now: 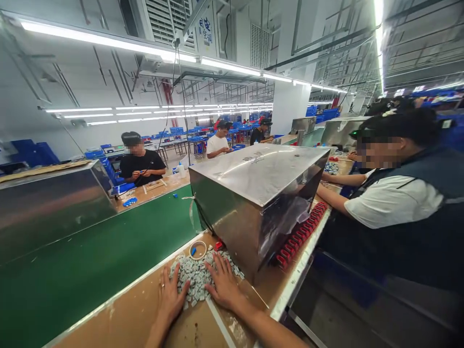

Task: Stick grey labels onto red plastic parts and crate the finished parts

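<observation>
Grey flat pieces [197, 279], small and numerous, lie in a loose heap on the brown worktop [130, 309], just beside the near left side of a big metal housing [232, 217]. Both bare hands frame this heap. The left hand [170, 295], on the side away from the housing, has its fingers spread and thumb apart, resting at the heap's edge; a ring is on one finger. The right hand [225, 286], nearer the housing, is also spread wide, fingertips over the pieces. Neither hand visibly grips anything; what lies under the palms cannot be told.

The pieces look light and stiff, perhaps plastic, and likely to slide over one another. Cupped palms should suit gathering many; for one, a pinch at its edges seems best.

Behind the heap, close to the housing, are a cream ring-shaped rim [197, 259] around a blue bit [193, 252], and a red piece [218, 246]. Left of the housing runs a green belt [108, 246]; along its right side stands a row of red parts [300, 237]. Farther right of the housing, a co-worker in white sleeves [384, 203] reaches behind it.
</observation>
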Demonstrator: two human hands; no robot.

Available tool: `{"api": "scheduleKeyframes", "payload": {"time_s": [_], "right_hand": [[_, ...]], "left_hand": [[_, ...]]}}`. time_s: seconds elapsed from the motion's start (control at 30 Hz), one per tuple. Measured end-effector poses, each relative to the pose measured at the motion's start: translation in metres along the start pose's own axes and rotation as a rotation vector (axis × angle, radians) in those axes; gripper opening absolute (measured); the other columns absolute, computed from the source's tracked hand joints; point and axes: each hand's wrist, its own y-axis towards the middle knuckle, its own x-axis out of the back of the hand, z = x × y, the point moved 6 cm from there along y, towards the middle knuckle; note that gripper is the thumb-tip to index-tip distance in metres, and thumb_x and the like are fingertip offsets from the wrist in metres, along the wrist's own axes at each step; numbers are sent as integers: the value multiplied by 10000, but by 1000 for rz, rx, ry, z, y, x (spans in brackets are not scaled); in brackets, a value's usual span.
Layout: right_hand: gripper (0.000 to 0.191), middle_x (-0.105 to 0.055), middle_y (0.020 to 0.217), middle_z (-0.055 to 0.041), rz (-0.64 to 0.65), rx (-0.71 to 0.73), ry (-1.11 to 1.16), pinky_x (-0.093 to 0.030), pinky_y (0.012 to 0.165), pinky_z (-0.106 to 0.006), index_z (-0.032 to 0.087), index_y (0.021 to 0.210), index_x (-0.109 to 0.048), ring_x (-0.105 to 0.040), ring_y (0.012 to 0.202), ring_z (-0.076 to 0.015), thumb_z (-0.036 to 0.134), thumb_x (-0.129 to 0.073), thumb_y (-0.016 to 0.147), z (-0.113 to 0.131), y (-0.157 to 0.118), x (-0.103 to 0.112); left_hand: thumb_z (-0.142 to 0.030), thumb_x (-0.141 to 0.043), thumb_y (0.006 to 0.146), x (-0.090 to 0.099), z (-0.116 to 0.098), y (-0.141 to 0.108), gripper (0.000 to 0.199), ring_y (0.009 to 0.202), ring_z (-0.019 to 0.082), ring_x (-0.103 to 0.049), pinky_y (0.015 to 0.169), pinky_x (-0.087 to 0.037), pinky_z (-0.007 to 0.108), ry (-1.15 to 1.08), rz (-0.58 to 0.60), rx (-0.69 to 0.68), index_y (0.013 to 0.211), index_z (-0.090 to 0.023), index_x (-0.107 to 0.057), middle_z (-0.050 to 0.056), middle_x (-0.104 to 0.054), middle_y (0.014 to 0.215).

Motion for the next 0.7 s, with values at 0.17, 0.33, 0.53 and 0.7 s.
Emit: {"api": "scheduleKeyframes", "payload": {"time_s": [0.17,0.33,0.53,0.7], "right_hand": [[660,-155,1690,-181,60,-99,-31,-173,1247,-570,244,1594,-332,-141,1566,-359,520,-455,1008,4,-1,-6],[620,-167,1697,-142,106,-94,-65,-104,1252,-586,244,1592,-337,-113,1573,-344,499,-409,1031,15,6,-16],[578,-178,1695,-145,120,-71,-40,-153,1246,-591,231,1580,-364,-134,1570,-343,432,-417,1041,30,10,-14],[594,-247,1670,-178,99,-83,217,-246,1243,-535,172,1559,-402,-211,1555,-328,385,-486,1011,38,-25,26]], "left_hand": [[-457,-515,937,4,-29,-2,604,1498,403,-331,1187,-317,595,-32,52,39,1464,-161,-528,217,-367,1612],[-483,-541,941,-6,-39,-16,622,1537,388,-247,1219,-264,580,-33,67,92,1503,-222,-482,170,-295,1660],[-436,-534,941,-2,-49,-18,590,1539,391,-242,1215,-279,587,-67,32,116,1480,-198,-510,175,-310,1655],[-452,-361,975,34,-33,-14,593,1515,367,-311,1193,-330,598,-101,14,49,1464,-140,-485,196,-375,1615]]}}
